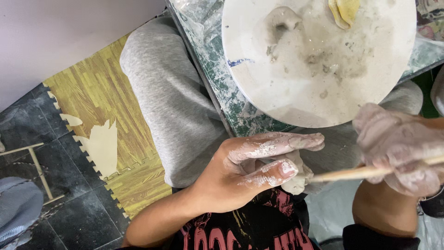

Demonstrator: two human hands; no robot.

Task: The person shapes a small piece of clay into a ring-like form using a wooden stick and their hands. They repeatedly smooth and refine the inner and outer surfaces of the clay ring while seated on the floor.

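We work in our lap, just off the near edge of the table, below the overhanging round board. Our left hand pinches a small clay lump; our right hand, fist closed, presses a wooden stick against it. Foam mats cover the floor leftward.

round white board, yellow sponge, wood-pattern foam mat, grey trousers

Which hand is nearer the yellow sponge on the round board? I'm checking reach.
Right. The right hand, holding a wooden stick, sits below the yellow sponge at the board's near edge; the left hand, pinching a clay lump, is lower and further left.
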